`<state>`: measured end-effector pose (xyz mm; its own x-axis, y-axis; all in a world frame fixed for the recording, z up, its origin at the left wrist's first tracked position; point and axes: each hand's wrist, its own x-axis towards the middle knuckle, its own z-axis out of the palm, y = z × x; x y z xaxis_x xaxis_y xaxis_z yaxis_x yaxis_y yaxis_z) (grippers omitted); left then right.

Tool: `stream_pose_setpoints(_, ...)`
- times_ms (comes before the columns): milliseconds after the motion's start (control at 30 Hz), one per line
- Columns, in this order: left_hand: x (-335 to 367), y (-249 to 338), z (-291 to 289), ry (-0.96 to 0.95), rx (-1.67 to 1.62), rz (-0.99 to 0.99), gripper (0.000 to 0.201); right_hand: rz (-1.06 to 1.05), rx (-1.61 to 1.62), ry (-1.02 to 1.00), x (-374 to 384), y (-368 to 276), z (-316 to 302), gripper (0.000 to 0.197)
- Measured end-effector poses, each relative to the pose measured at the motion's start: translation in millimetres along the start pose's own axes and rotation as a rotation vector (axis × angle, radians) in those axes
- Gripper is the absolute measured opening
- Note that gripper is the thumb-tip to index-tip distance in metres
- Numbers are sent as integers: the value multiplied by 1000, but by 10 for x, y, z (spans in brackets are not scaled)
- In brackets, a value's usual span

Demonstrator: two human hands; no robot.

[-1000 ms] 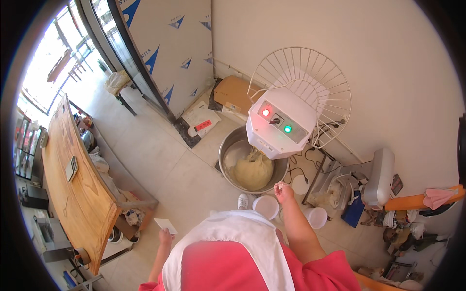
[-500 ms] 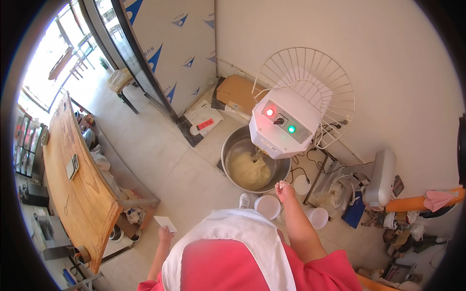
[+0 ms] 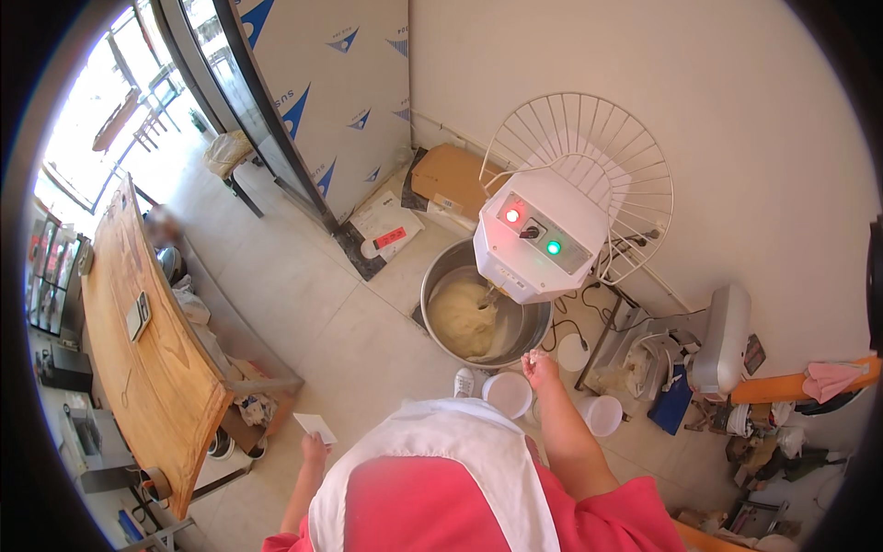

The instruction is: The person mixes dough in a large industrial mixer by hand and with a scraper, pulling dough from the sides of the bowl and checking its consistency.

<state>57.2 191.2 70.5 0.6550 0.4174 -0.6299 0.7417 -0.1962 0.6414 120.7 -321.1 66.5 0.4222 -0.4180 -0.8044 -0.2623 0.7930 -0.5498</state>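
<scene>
Pale yellow dough [image 3: 465,320] sits in the steel bowl [image 3: 432,342] of a white spiral mixer [image 3: 543,207]. The metal hook dips into the dough, and a red and a green light glow on the mixer head. My right hand [image 3: 540,367] hovers just outside the bowl's near right rim with its fingers curled together. Whitish residue seems to cling to its fingers; whether they hold anything is hidden. Low at my left side, my left hand [image 3: 315,449] grips a flat white rectangular dough scraper [image 3: 314,424], well away from the bowl.
The mixer's wire guard [image 3: 667,184] is raised. Two white tubs [image 3: 507,394] stand by my feet. A wooden table [image 3: 138,368] runs along the left, a stand mixer [image 3: 724,340] sits at right, and cardboard [image 3: 451,175] lies behind the bowl.
The dough has turned and shifted its shape in the bowl, sitting more to the left around the hook. Both my hands have stayed nearly in place.
</scene>
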Motion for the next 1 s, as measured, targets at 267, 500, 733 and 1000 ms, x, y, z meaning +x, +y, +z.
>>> stream_pose_setpoints(267,10,-59,-22,-19,23,10,24,20,10,15,-90,-7,49,11)
stream_pose_setpoints(500,11,-59,-12,-28,35,14,25,25,17,31,-100,-4,69,10)
stream_pose_setpoints(733,-21,-12,21,-31,45,11,27,9,6,-3,17,44,-21,9)
stream_pose_setpoints(1000,7,-94,5,-26,37,28,25,0,5,7,-24,53,-7,11)
